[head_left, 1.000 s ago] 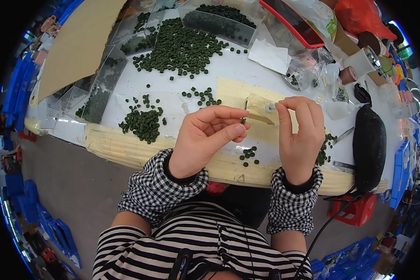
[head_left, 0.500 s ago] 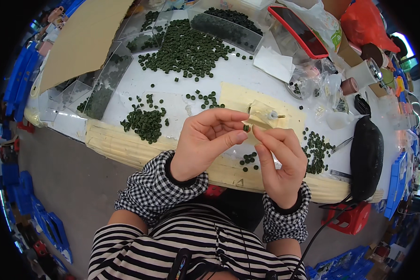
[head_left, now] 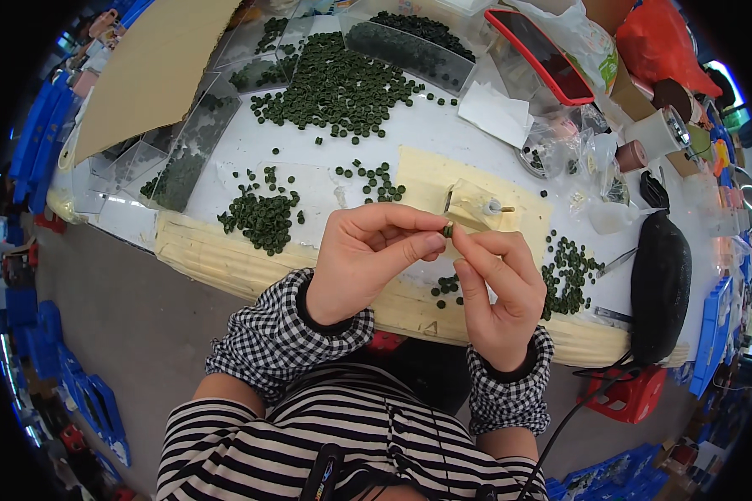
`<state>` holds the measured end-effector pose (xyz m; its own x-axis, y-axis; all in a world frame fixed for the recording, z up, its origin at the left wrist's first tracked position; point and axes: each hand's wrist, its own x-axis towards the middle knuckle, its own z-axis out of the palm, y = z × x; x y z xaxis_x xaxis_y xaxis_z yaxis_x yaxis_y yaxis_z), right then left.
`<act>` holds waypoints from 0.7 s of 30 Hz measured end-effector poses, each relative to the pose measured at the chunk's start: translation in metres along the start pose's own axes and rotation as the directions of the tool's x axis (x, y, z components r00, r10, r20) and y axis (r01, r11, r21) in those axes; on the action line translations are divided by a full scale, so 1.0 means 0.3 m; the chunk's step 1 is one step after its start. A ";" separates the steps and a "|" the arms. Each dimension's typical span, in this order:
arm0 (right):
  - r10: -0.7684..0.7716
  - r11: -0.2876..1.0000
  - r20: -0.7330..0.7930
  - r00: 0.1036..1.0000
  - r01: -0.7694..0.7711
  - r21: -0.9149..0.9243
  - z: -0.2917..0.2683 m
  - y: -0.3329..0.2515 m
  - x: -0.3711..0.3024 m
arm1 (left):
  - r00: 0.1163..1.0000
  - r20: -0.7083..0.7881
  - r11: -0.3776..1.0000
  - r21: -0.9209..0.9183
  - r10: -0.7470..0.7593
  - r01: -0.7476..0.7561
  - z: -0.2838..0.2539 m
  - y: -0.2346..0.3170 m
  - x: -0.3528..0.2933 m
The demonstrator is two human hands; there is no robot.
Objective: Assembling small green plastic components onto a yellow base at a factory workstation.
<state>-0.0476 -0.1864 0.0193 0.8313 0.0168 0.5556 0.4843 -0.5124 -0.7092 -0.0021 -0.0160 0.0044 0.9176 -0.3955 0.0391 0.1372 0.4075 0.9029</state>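
Note:
My left hand (head_left: 374,255) pinches a small dark green round piece (head_left: 449,231) between thumb and fingertips, above the near side of the table. My right hand (head_left: 503,292) meets it from the other side, fingers curled and fingertips at the piece; its thumb sits lower. A lighter, brownish spot shows at the top of the piece, too small to make out. Behind the hands, a cream-coloured block with a metal-tipped peg (head_left: 495,207) rests on a pale yellow sheet (head_left: 422,171). Several similar green pieces (head_left: 448,285) lie just below my fingers.
Heaps of green pieces lie at the back (head_left: 334,88), left (head_left: 261,219) and right (head_left: 566,271). Clear plastic trays (head_left: 409,54), a cardboard sheet (head_left: 154,71), a red-cased phone (head_left: 541,57), white paper (head_left: 495,113) and a black pouch (head_left: 660,280) surround the work area.
My right fingertips have come in to touch the green piece, which has tilted and lifted slightly. My left hand has barely moved and keeps its pinch.

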 end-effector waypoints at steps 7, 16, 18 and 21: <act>0.009 0.999 0.026 1.000 -0.010 0.031 -0.001 -0.001 -0.003 | 0.995 -0.003 0.994 0.045 0.096 -0.095 0.002 -0.010 -0.001; 0.028 0.999 0.062 0.998 -0.031 0.044 -0.010 0.000 -0.004 | 0.987 0.013 0.984 0.074 0.159 -0.159 0.001 -0.018 -0.003; 0.010 0.999 0.061 0.998 -0.012 0.038 -0.010 0.003 -0.004 | 0.989 0.015 0.984 0.092 0.150 -0.150 -0.004 -0.019 -0.003; -0.015 0.999 0.059 0.998 0.013 0.029 -0.009 0.010 -0.004 | 0.991 0.016 0.986 0.100 0.130 -0.131 -0.007 -0.020 -0.004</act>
<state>-0.0478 -0.1901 0.0177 0.8387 0.0750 0.5393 0.5028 -0.4867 -0.7143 -0.0032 -0.0161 -0.0019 0.9214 -0.3527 0.1630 -0.0220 0.3714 0.9282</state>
